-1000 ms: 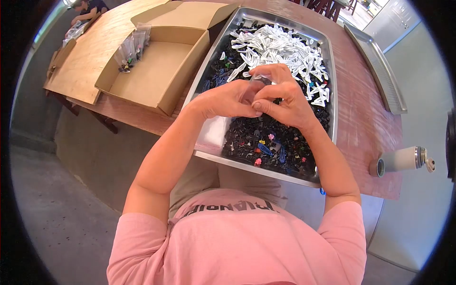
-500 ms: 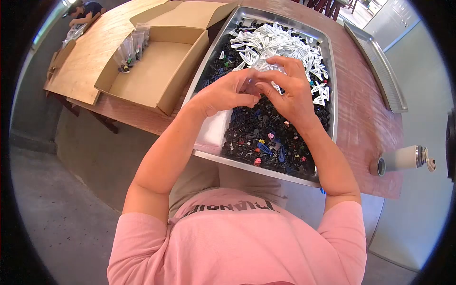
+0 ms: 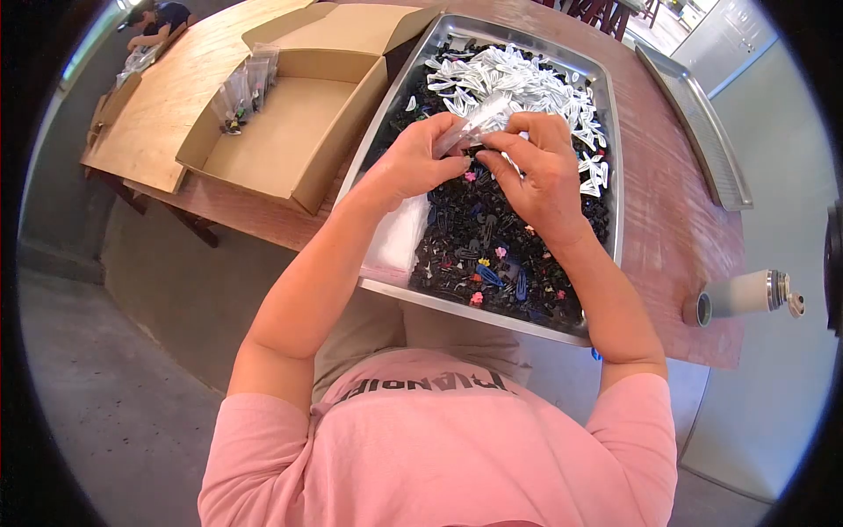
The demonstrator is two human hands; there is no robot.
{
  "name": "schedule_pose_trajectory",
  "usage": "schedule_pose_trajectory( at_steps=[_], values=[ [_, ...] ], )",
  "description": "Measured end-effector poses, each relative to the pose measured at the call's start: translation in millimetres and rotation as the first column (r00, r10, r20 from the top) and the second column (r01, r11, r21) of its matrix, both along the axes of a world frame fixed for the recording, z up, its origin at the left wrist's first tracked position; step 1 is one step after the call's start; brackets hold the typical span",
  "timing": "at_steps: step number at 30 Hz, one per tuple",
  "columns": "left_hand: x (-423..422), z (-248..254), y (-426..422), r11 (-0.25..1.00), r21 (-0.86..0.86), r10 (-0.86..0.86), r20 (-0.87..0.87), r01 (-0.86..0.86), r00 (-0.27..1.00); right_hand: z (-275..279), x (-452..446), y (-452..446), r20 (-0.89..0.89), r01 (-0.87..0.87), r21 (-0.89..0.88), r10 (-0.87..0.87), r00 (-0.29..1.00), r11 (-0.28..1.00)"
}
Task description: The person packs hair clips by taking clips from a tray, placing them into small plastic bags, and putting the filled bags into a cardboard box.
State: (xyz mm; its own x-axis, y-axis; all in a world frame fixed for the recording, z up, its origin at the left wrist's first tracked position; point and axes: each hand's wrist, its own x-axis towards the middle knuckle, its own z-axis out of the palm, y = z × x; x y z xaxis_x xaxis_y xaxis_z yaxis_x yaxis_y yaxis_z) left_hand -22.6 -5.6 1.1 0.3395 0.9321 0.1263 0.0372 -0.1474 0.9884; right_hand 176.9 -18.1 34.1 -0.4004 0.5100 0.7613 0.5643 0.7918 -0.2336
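Note:
A clear plastic bag (image 3: 479, 121) is held up over the metal tray (image 3: 474, 318), its body slanting away to the upper right. My left hand (image 3: 413, 164) is closed around the bag's near end, thumb below. Across from it, my right hand (image 3: 537, 173) pinches at the same end; the fingertips hide what lies between them. Below, the tray holds a spread of small black hair clips (image 3: 474, 233) mixed with a few pink, blue and yellow pieces. White clips (image 3: 536, 79) are heaped at its far side. A stack of clear bags (image 3: 397, 239) lies in the tray's near left corner.
Left of the tray stands an open cardboard box (image 3: 294, 132) with several filled bags (image 3: 250, 88) along its left side. A second metal tray (image 3: 694, 123) lies at the right. A white bottle (image 3: 742, 294) is near the table's right edge. Another person (image 3: 162, 22) sits far left.
The bag has turned so its length shows above my fingers, pointing up and right. My left hand has tilted, and both hands have shifted slightly.

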Motion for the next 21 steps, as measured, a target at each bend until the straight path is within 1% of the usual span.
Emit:
schedule_pose_trajectory(
  at_steps=[1, 2, 3, 4, 5, 7, 8, 10, 11, 12, 13, 14, 15, 16, 17, 18, 19, 20, 21],
  values=[
    [0, 0, 0, 1.0, 0.013, 0.002, -0.055, -0.002, 0.998, -2, -1, 2, -0.043, -0.081, 0.009, 0.082, 0.996, 0.997],
    [0, 1, -1, 1.0, 0.026, 0.005, -0.11, -0.002, 0.994, -3, -2, 0, -0.043, -0.082, 0.009, 0.082, 0.996, 0.997],
    [0, 2, -1, 1.0, 0.026, 0.005, -0.11, -0.002, 0.994, -4, -3, -3, -0.1, -0.115, -0.154, 0.1, 0.99, 0.981],
    [0, 3, -2, 0.999, 0.045, -0.017, -0.12, 0.023, 0.993, -5, -4, -5, -0.16, -0.153, -0.31, 0.107, 0.981, 0.938],
    [1, 4, -2, 0.997, 0.063, -0.038, -0.131, 0.047, 0.991, -5, -4, -5, -0.16, -0.153, -0.311, 0.107, 0.981, 0.938],
    [2, 7, -5, 0.996, 0.068, -0.048, -0.125, 0.057, 0.991, -4, -5, -6, -0.268, -0.192, -0.521, 0.054, 0.962, 0.832],
    [2, 7, -6, 0.995, 0.072, -0.058, -0.119, 0.066, 0.991, -5, -3, -4, -0.268, -0.193, -0.522, 0.055, 0.962, 0.831],
    [1, 4, -4, 0.992, 0.086, -0.079, -0.124, 0.09, 0.989, -8, 3, 1, -0.135, -0.146, -0.473, 0.092, 0.987, 0.869],
    [1, 3, -3, 0.988, 0.102, -0.1, -0.129, 0.114, 0.987, -8, 5, 1, -0.135, -0.146, -0.473, 0.092, 0.987, 0.869],
    [1, 4, -4, 0.988, 0.101, -0.1, -0.129, 0.114, 0.987, -8, 6, 1, -0.163, -0.205, -0.501, 0.14, 0.977, 0.841],
    [0, 5, -5, 0.989, 0.078, -0.115, -0.142, 0.127, 0.983, -8, 6, 1, -0.194, -0.263, -0.527, 0.187, 0.963, 0.808],
    [0, 6, -5, 0.989, 0.055, -0.129, -0.154, 0.139, 0.98, -7, 6, -2, -0.195, -0.264, -0.529, 0.187, 0.963, 0.807],
    [0, 6, -5, 0.989, 0.054, -0.129, -0.155, 0.139, 0.979, -2, 6, -5, -0.259, -0.296, -0.688, 0.157, 0.953, 0.662],
    [0, 6, -5, 0.983, 0.032, -0.177, -0.138, 0.183, 0.975, 0, 6, -7, -0.315, -0.329, -0.81, 0.113, 0.942, 0.485],
    [0, 6, -5, 0.974, 0.011, -0.223, -0.12, 0.226, 0.967, -2, 7, -4, -0.315, -0.329, -0.81, 0.112, 0.942, 0.485],
    [-1, 3, -4, 0.974, 0.011, -0.224, -0.12, 0.227, 0.967, -5, 8, 0, -0.247, -0.318, -0.745, 0.2, 0.948, 0.586],
    [-1, -1, -1, 0.964, 0.004, -0.265, -0.081, 0.266, 0.961, -7, 8, 2, -0.167, -0.316, -0.665, 0.278, 0.946, 0.677],
    [-1, -4, 0, 0.952, -0.001, -0.305, -0.042, 0.305, 0.952, -7, 8, 2, -0.167, -0.316, -0.664, 0.278, 0.946, 0.677],
    [0, -2, -1, 0.953, -0.001, -0.304, -0.042, 0.305, 0.952, -5, 6, -1, -0.126, -0.313, -0.557, 0.294, 0.948, 0.769]
  ],
)
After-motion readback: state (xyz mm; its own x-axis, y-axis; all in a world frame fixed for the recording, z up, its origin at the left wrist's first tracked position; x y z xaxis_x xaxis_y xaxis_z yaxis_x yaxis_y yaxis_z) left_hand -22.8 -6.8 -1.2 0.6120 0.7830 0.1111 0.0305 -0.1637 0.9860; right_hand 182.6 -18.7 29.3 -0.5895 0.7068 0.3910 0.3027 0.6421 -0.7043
